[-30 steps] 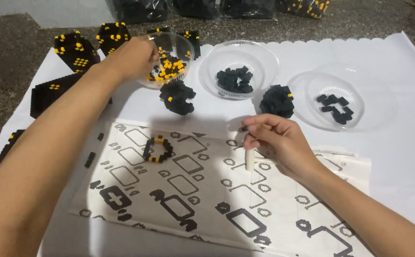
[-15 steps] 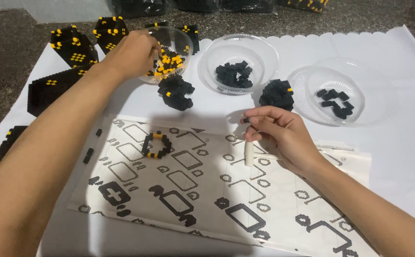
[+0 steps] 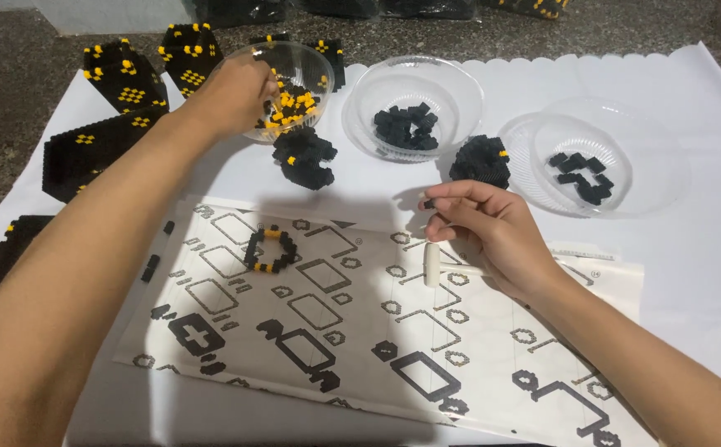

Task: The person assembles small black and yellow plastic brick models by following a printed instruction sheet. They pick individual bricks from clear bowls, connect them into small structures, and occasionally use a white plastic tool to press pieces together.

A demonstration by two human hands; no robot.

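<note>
My left hand [image 3: 228,95] digs, fingers hidden, in the bowl of yellow and black bricks [image 3: 298,103]; tipping it could scatter them. My right hand [image 3: 488,232] pinches a white tool [image 3: 432,263].

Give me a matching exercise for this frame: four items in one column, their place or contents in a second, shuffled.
1. left bowl
2. middle bowl
3. small ring
4. white tool

a. in the right hand
b. lying on the instruction sheet
c. holds black pieces only
d. black and yellow pieces, left hand reaching in

Pairs: 1-d, 2-c, 3-b, 4-a
</note>
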